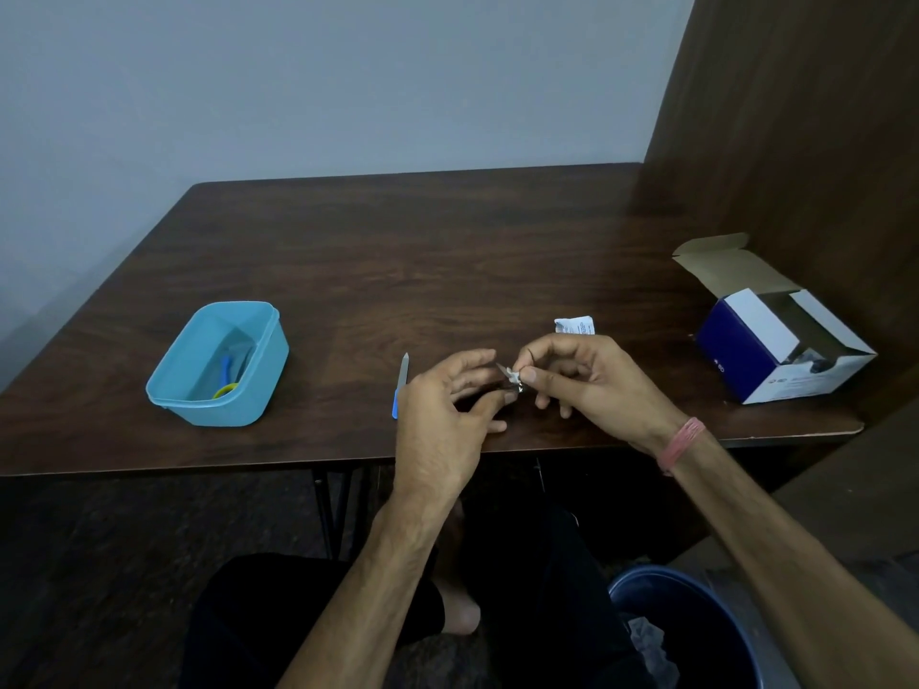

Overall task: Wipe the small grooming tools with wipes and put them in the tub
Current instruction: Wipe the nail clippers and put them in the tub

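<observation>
A dark wood-grain bench (348, 271) stands against a plain grey wall, with a brown wooden panel rising along its right side. Nearest the camera, below the bench edge, the person's dark-clothed legs show, and beside them at the lower right sits a round dark blue bin (696, 634) with crumpled white paper inside.

Above the near edge of the bench the two hands meet. The left hand (442, 415) has its thumb and lower fingers curled round a small dark metal grooming tool (502, 372), whose pointed tip pokes out toward the right; its upper fingers are looser. The right hand (592, 380), with a pink thread band at the wrist, pinches a small crumpled white wipe (513, 375) between thumb and forefinger and holds it against the tool's tip.

Just left of the left hand a slim nail file with a blue handle and metal blade (401, 385) lies on the bench, pointing away. Just beyond the right hand lies a torn white wipe sachet (574, 325).

Well to the left stands the light blue rectangular plastic tub (169, 370), open, holding blue and yellow items too small to identify. At the far right an open blue and white cardboard box (746, 360) rests near the wooden panel, its flap raised.
</observation>
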